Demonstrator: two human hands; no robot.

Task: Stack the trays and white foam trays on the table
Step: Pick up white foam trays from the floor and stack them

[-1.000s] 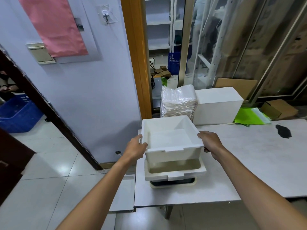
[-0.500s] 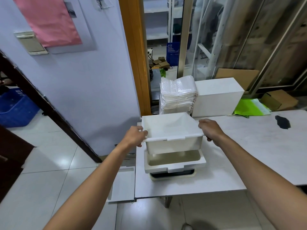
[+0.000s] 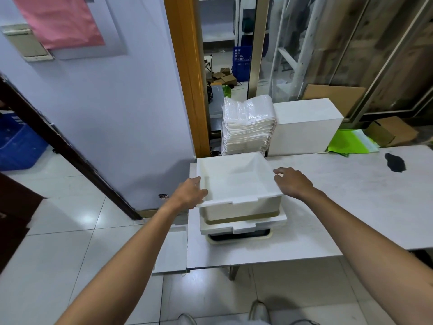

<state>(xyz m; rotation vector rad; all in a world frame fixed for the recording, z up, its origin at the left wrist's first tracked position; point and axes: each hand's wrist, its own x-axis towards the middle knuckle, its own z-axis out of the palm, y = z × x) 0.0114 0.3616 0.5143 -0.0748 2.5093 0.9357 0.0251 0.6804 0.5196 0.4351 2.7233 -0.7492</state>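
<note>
Lilac wall, glossy tiled floor.

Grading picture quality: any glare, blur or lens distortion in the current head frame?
Head view: wide-angle bending curves the orange wooden door frame; glare on the glossy white floor tiles; the white square foam tray, left hand and right hand look sharp.

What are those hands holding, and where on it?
The top foam tray: the left hand grips its left rim. The right hand is at the right rim; whether it grips cannot be told.
</note>
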